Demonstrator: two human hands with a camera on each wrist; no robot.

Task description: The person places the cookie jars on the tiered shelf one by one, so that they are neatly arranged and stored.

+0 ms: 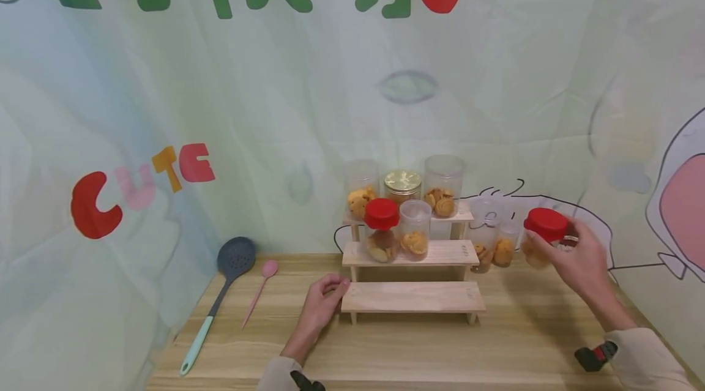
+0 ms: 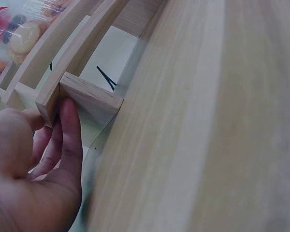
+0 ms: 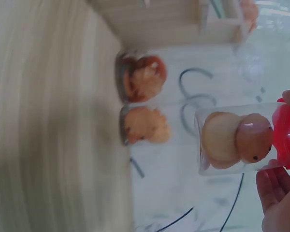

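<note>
My right hand (image 1: 585, 256) grips a clear jar of cookies (image 3: 237, 140) by its red lid (image 1: 545, 224), up off the table at the right. In the right wrist view, thumb and fingers lie on either side of that lid. My left hand (image 1: 322, 302) pinches the left end of a three-step wooden display rack (image 1: 413, 297) at its lowest step, thumb above and fingers by the leg. A red-lidded cookie jar (image 1: 381, 244) and an open-topped cookie jar (image 1: 415, 238) stand on the middle step. The lowest step is bare.
On the top step stand two clear cookie jars (image 1: 443, 186) and a gold-lidded jar (image 1: 402, 183). Two more cookie jars (image 1: 502, 251) stand right of the rack by the printed backdrop. A slotted turner (image 1: 223, 290) and a pink spoon (image 1: 259, 296) lie at the left.
</note>
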